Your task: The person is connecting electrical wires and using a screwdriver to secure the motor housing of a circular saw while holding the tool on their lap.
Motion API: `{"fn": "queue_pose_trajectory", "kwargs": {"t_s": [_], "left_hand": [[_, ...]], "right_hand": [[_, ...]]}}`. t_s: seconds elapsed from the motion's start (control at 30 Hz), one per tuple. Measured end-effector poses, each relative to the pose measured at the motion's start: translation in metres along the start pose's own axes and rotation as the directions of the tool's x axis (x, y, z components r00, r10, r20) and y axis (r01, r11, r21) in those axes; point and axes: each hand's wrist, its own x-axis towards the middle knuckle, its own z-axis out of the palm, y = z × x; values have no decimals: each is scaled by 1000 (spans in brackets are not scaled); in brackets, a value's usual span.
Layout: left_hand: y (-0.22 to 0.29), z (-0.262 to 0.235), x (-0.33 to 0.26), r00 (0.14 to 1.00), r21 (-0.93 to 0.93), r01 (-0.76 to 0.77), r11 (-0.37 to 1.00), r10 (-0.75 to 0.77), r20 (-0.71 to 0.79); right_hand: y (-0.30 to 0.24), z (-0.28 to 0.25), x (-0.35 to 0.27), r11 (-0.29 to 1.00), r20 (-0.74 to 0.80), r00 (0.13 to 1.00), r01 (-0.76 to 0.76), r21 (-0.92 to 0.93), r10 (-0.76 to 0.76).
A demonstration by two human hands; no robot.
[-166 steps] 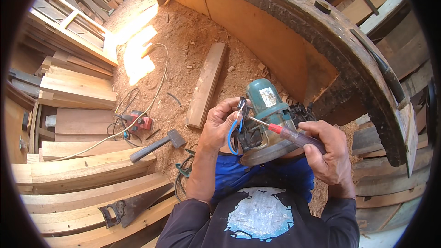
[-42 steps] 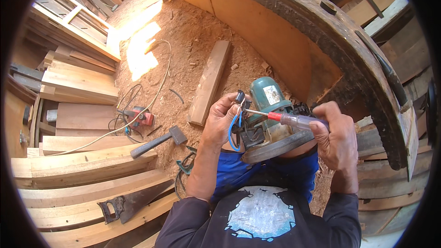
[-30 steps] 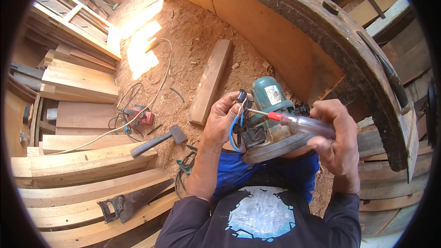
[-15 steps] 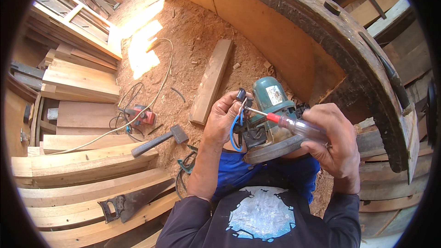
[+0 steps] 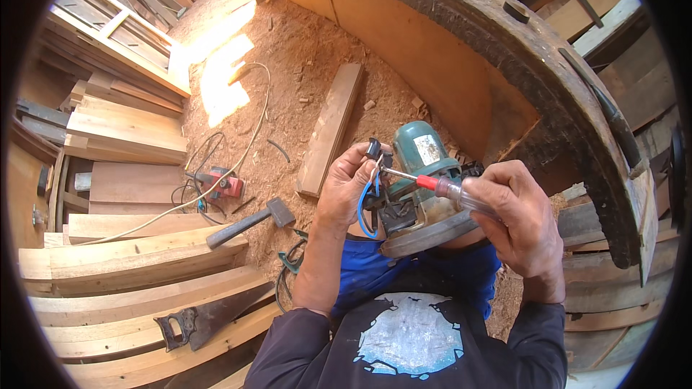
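We've got a small black part pinched in our left hand, blue wire looping below — right hand wrapped round the screwdriver, tip right by that part (too small to see contact). The green power tool sits just beside it — over our blue-clad lap.

The floor offers a lane between the plank and the pale cord, interrupted by a black strip. The dark bench edge bars passage right of the power tool.
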Motion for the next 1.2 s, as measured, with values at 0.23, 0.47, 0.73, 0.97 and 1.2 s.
{"fn": "queue_pose_trajectory", "kwargs": {"t_s": [0.23, 0.47, 0.73, 0.97, 1.2], "left_hand": [[3, 2, 0, 999, 22, 15, 1000, -15, -38], [7, 2, 2, 999, 17, 27, 999, -27, -27], [5, 1, 2, 999, -27, 34, 999, -35, -41], [3, 1, 0, 998, -28, 15, 1000, -16, -58], [-2, 1, 2, 1000, -10, -1, 1000, 1, 31]], "right_hand": [[8, 2, -5, 990, 53, 989, -141, -8, 141], [6, 6, 4, 939, -11, 990, 131, -318, -142], [8, 9, 2, 957, -54, 994, 81, -280, -100], [11, 9, -2, 970, -60, 996, 57, -237, -73], [17, 15, -7, 574, -198, 869, -114, 811, 453]]}}
